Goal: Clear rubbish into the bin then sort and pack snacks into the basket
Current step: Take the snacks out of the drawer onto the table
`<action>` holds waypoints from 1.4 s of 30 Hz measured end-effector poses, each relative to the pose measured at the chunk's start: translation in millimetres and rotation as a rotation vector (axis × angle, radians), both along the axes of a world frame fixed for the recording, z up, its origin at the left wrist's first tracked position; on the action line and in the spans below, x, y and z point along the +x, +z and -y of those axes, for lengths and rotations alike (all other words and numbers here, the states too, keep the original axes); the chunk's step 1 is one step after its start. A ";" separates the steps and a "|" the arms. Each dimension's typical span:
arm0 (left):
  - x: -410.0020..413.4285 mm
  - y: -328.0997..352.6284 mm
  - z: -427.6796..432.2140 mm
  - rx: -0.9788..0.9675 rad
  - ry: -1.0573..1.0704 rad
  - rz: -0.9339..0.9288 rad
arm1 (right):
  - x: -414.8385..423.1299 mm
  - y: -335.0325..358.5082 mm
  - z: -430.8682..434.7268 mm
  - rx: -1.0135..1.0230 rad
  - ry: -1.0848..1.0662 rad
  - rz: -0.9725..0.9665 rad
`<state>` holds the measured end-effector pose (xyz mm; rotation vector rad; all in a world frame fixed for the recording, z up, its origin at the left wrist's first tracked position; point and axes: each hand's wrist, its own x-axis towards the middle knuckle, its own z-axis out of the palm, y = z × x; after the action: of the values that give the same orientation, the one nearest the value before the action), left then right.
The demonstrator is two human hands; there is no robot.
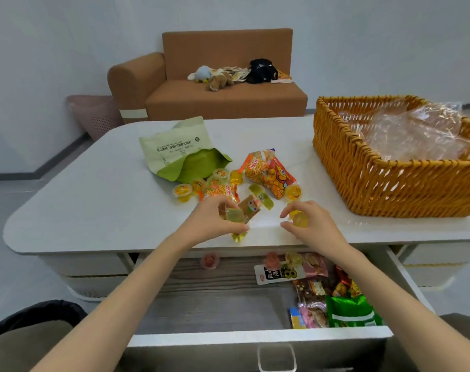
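Black-bagged bin (40, 312) sits at the far left, well apart from the white table (94, 197), where the left hand (215, 218) curls its fingers round a small translucent green wrapped sweet (235, 216) near the front edge. Just right of it, the right hand (311, 224) pinches a round yellow plastic jelly cup (299, 219) between thumb and fingertips, so sorting like with like looks wise. Both light, slippery pieces want a steady carry rightward into the orange woven wicker basket (389, 189), set beside its crumpled clear plastic bag (416, 135), not on it.
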<state>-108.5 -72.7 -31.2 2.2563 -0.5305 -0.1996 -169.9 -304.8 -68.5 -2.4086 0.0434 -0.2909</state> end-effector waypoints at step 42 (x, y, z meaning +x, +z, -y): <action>-60.3 -112.8 18.7 0.071 -0.304 0.449 | -71.7 -19.6 42.1 -0.200 0.181 -0.440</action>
<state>-168.8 -91.4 -144.1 2.2846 -1.1209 0.1457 -241.6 -346.9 -88.1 -2.6091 -0.0052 0.3350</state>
